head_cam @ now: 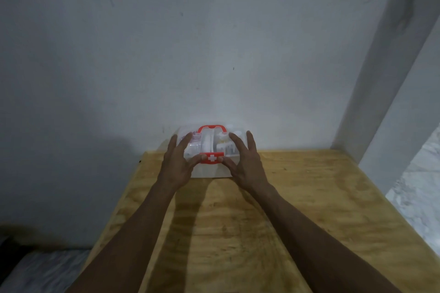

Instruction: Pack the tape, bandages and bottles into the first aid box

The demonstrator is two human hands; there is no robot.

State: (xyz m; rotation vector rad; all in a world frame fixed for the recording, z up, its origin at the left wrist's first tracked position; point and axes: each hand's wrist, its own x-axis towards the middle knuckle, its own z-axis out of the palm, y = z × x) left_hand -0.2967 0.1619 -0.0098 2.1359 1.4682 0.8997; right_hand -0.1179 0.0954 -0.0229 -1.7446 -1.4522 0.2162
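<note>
First aid box (pixel 209 171) with its lid down, at the far edge of the wooden worktop (pixel 297 197) against the white wall (pixel 214 54).
Both thumbs press the red clasp (pixel 212 158) from either side; left hand (pixel 177 164) and right hand (pixel 245 164) rest spread fingers wide on the clear lid; red handle (pixel 212 129) lies on top; white items inside show blurred through the lid.

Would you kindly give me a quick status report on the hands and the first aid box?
Both hands on box: left hand, right hand, thumbs at red latch. First aid box lid down, supplies inside, on wooden table by the wall. Nothing in the way.
</note>
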